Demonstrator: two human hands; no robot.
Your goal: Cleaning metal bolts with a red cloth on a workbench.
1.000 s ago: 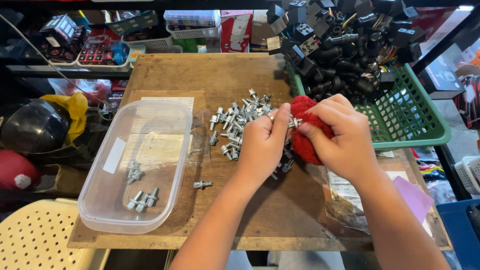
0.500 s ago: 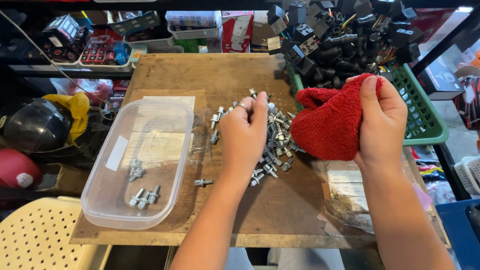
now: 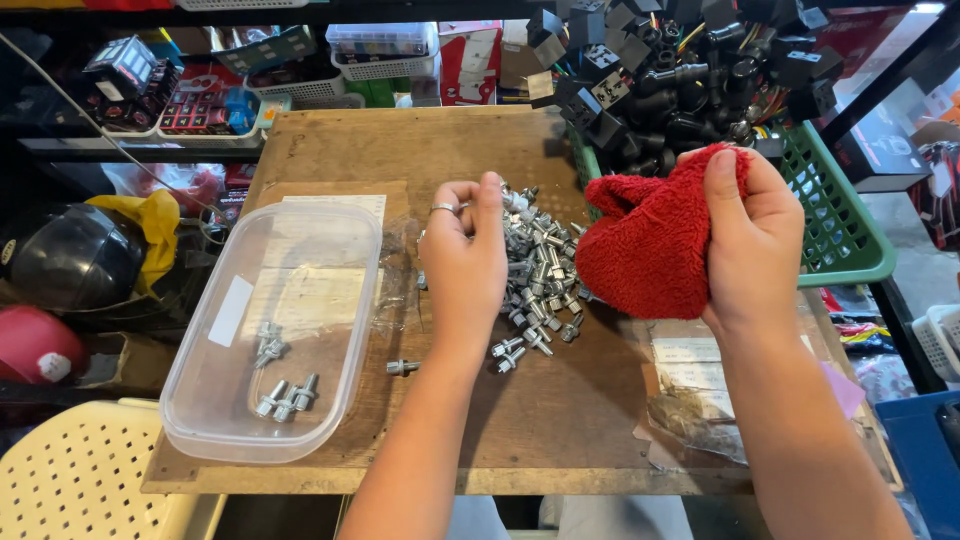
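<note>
Bolts point(image 3: 540, 270) heaped mid-board beside clear tub point(image 3: 275, 330), left hand point(image 3: 465, 255) curled loosely above them, contents untellable, right hand point(image 3: 750, 235) clenched on red cloth point(image 3: 650, 240); best wiped singly, cloth bunched tight.

A clear plastic tub point(image 3: 250, 400) sits on my wooden table point(image 3: 400, 150) to the left. A green basket point(image 3: 845, 235) heaped with black connectors point(image 3: 690, 80) stands at the far right corner. Off the left edge I see a black helmet point(image 3: 65, 260), a yellow cloth point(image 3: 155, 220) and a cream perforated chair point(image 3: 80, 480).
</note>
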